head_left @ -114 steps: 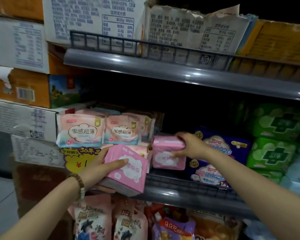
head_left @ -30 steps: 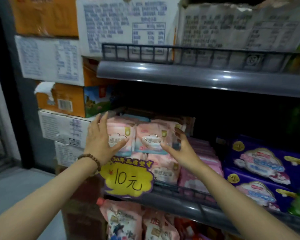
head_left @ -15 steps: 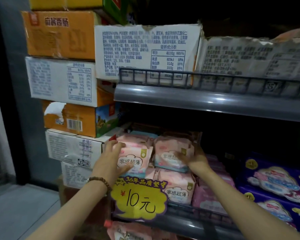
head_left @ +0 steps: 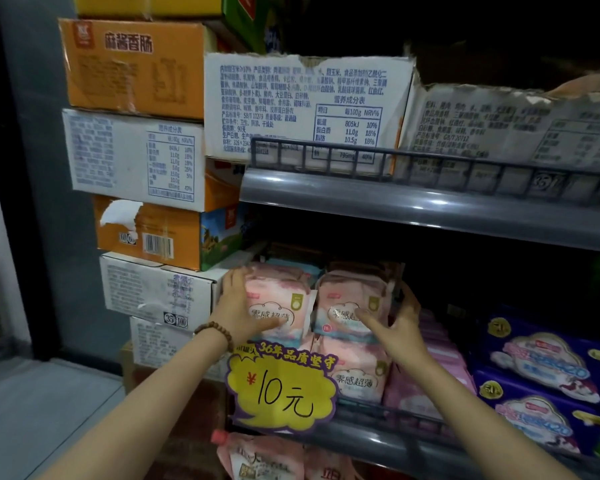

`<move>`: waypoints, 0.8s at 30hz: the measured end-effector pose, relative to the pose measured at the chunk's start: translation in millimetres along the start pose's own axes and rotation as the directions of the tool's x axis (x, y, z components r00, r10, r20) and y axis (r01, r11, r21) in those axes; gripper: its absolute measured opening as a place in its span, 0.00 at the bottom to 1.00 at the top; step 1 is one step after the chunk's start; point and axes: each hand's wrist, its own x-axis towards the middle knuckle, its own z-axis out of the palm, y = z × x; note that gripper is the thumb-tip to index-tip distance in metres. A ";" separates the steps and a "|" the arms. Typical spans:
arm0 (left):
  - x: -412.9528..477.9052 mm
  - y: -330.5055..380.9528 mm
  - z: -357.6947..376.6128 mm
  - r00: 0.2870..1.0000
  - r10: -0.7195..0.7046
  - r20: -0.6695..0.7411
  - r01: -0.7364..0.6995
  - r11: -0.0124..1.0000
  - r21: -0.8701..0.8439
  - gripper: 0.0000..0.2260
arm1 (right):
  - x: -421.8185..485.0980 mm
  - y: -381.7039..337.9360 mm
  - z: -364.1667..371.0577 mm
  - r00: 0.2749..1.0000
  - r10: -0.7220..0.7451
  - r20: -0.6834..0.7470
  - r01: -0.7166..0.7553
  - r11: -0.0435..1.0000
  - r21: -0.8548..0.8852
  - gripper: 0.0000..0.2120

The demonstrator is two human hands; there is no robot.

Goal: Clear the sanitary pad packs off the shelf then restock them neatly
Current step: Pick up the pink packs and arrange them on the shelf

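Our left hand (head_left: 238, 311) has fingers (head_left: 235, 277) curled round the left pad pack (head_left: 284, 299), right hand (head_left: 400, 329) gripping the right pad pack (head_left: 350, 299); both packs sit just above the yellow price tag (head_left: 281, 389).

- The price tag (head_left: 281, 386) is cut from smooth, glossy card.
- Above it, the pad packs (head_left: 278, 303) are wrapped in soft, faintly shiny plastic film.
- Right of it, the purple packs (head_left: 541, 358) are wrapped in glossier plastic.
- Well above it, the shelf edge (head_left: 413, 206) is finished smooth and glossy, under a dark wire rail (head_left: 409, 168).
- Up left of it, the boxes (head_left: 136, 67) are made of matt, partly torn cardboard.
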 end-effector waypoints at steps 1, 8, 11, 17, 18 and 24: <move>3.0 2.1 -1.2 0.999 -0.026 0.040 0.026 1.000 0.009 0.53 | 5.2 1.2 -1.7 0.999 0.048 0.001 -0.048 0.997 0.065 0.51; 36.5 12.3 -12.2 0.967 -0.097 0.234 0.044 0.973 0.226 0.57 | 25.1 -2.4 -6.2 0.859 0.390 0.331 -0.438 0.895 0.081 0.45; 36.9 9.5 -9.9 0.962 -0.055 0.267 -0.012 0.970 0.245 0.55 | 26.6 -2.7 9.7 0.833 0.342 0.435 -0.371 0.928 -0.021 0.55; 28.5 33.2 -15.7 0.978 0.063 0.199 -0.166 0.813 0.559 0.56 | 39.3 9.5 -15.5 0.880 0.315 0.354 -0.390 0.906 0.164 0.31; 29.5 41.6 -9.0 0.976 0.115 0.185 -0.201 0.801 0.564 0.56 | 46.3 14.1 -23.6 0.904 0.293 0.312 -0.367 0.905 0.215 0.31; 47.9 60.4 38.9 0.963 0.135 0.233 -0.240 0.824 0.514 0.38 | 105.2 53.2 -33.6 0.921 0.192 0.340 -0.303 0.900 0.312 0.45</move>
